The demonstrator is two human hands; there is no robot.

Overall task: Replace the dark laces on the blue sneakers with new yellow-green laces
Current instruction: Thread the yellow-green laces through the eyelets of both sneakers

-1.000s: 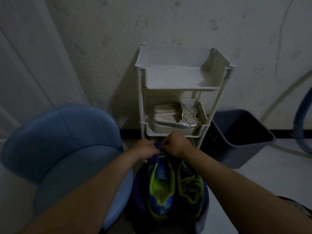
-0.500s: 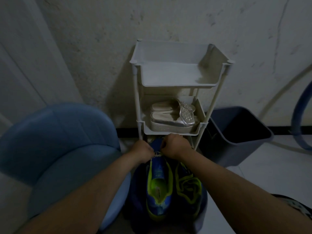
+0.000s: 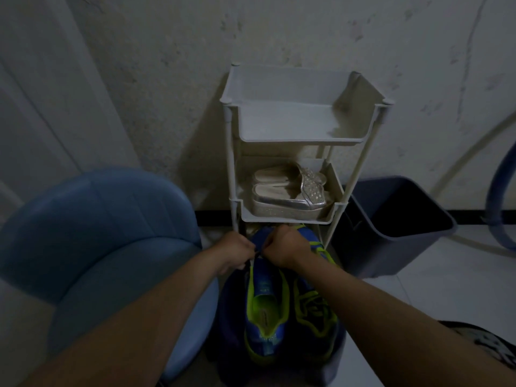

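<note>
Lower centre, your left hand [image 3: 236, 254] and right hand [image 3: 289, 247] pinch a lace [image 3: 252, 263] (dim, thin) at the toe of the blue sneaker [image 3: 264, 308].

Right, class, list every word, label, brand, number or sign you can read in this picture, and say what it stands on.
Nothing here can be read.
Tongue of the blue sneaker on the left: pale marks, too blurred to read.
Its insole: a dark mark, too small to read.
The silver sandals, shelf rack and bin: no lettering shows.
</note>
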